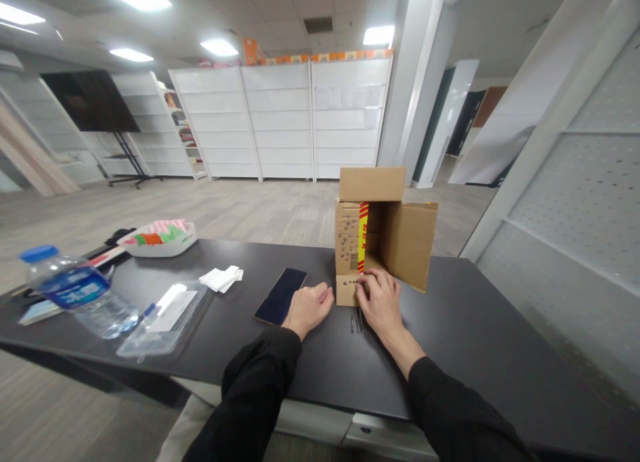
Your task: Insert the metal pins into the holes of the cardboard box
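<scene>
An open cardboard box (347,239) stands on the table with its opening toward me and flaps folded out. Yellow-and-red tape runs down its front, and dark spots dot the panel to the left. My right hand (381,295) is at the lower front flap (345,294), fingers pinched beside a row of small dark holes or heads; what they pinch is too small to make out. Several thin metal rods, like nails (357,321), lie just below the flap. Left of the box, my left hand (311,307) rests curled closed, its inside hidden, next to a dark phone (281,295).
On the dark table (465,329), to the left, are folded white tissues (221,279), a clear plastic case (165,322), a blue-capped water bottle (83,292) and a white basket (170,247) with colourful packets. A perforated panel (590,249) stands at the right.
</scene>
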{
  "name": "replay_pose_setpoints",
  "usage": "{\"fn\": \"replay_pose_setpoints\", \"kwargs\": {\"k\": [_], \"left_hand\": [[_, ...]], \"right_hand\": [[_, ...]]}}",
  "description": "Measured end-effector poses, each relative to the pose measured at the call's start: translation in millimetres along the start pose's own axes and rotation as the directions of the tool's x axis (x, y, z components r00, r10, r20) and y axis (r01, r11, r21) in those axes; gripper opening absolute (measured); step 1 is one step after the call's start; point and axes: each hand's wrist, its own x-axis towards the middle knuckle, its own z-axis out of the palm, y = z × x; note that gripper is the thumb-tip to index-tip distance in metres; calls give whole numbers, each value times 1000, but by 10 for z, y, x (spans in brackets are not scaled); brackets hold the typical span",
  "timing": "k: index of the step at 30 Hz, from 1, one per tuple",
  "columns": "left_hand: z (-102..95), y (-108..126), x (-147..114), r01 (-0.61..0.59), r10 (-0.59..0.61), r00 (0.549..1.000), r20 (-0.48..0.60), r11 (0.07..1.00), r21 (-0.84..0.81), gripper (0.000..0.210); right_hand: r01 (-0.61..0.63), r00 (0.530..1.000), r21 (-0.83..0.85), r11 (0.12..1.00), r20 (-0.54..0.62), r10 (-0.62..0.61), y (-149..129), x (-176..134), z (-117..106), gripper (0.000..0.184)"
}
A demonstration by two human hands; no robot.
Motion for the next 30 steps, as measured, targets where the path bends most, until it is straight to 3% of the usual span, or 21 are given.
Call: {"fn": "replay_pose_setpoints", "kwargs": {"k": [30], "left_hand": [[24, -20, 5, -8, 8, 1000, -17, 1000, 8, 36]], "right_hand": [[-31, 999, -59, 998, 23, 32, -60, 3, 22, 16]]}}
